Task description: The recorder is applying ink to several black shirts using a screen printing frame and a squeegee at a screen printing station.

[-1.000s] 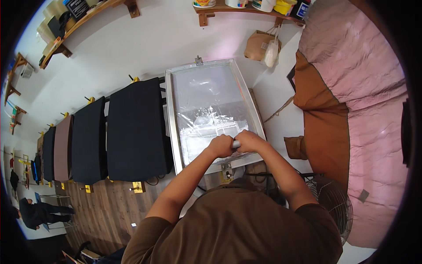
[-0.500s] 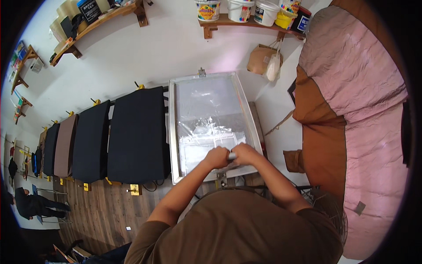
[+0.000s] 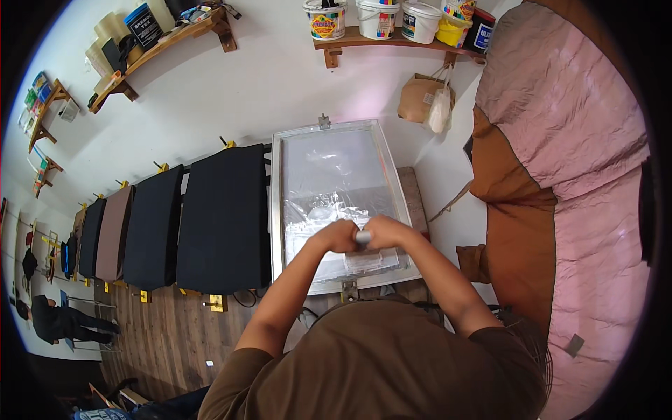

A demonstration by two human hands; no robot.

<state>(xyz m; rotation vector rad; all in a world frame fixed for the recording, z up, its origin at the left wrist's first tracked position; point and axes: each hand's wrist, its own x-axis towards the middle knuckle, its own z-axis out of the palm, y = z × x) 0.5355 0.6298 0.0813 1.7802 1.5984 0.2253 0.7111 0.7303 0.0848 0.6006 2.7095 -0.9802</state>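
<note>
Squeegee's over the near half of the silver-framed printing screen, left hand and right hand side by side, fingers clamped round it, probably to keep pressure pretty even.

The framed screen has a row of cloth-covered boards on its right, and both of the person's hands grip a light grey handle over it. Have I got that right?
Not quite: the head view shows the row of cloth-covered boards on the left of the framed screen. The left hand and right hand do grip the light grey handle over it.
</note>
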